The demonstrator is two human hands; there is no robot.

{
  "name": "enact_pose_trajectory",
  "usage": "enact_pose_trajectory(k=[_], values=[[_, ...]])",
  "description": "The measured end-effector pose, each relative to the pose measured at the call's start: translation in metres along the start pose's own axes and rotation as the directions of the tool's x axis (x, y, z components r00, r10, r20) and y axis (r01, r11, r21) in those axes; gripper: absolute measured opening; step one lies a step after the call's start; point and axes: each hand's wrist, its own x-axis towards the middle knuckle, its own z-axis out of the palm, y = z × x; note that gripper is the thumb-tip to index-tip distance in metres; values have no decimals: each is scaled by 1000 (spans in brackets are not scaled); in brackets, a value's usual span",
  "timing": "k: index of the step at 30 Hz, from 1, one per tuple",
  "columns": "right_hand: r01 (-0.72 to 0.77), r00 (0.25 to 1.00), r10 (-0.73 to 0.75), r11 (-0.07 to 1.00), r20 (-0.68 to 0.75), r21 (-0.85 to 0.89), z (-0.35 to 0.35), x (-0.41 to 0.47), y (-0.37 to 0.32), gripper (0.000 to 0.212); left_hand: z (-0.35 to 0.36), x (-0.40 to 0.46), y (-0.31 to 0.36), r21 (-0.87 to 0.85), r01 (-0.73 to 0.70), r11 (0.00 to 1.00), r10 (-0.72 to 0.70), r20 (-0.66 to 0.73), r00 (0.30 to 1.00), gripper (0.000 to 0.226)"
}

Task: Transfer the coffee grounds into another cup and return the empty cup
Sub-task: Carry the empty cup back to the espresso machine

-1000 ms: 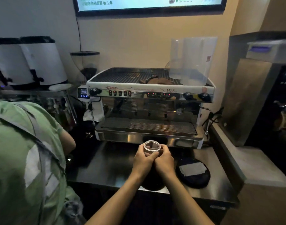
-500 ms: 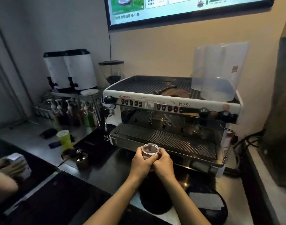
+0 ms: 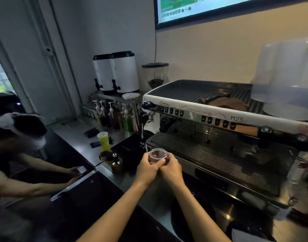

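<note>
A small clear plastic cup (image 3: 158, 153) stands upright between both my hands, in front of the espresso machine's drip tray (image 3: 210, 154). My left hand (image 3: 148, 167) wraps its left side and my right hand (image 3: 170, 169) wraps its right side, fingers overlapping in front. The cup's open rim shows above my fingers; something dark lies at its bottom, too dim to identify. A dark metal cup with a tamper (image 3: 114, 160) sits on the counter to the left of my hands.
The white espresso machine (image 3: 219, 116) fills the right. A yellow-green lidded cup (image 3: 104, 141), syrup pump bottles (image 3: 114, 116), two white dispensers (image 3: 116, 74) and a grinder (image 3: 155, 75) stand at the left back. Another person's arms (image 3: 36, 179) reach over the dark counter at left.
My view has swung left, bringing the left counter and the other person into sight. My hands keep the same two-handed hold on the cup in front of the machine.
</note>
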Motion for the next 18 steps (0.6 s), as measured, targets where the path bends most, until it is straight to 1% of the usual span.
enact_pose_trajectory(k=[2,6,12,17,18], values=[[8,999,-8,1000,38,12,15,12,-2,39,-14,14,-1,-9,-5,1000,4,-30,1000,42],[22,998,-21,1000,64,-7,40,34,-8,37,-32,43,-6,-3,-32,999,31,-68,997,39],[70,993,-60,993,101,-99,82,83,-29,33,-67,99,-7,-44,-55,998,50,-93,994,38],[95,992,-81,986,101,-136,129,124,-44,30,-104,150,-11,-80,-58,995,49,-109,993,36],[105,989,-90,986,116,-130,151,135,-46,30,-121,165,-18,-83,-64,995,52,-136,989,35]])
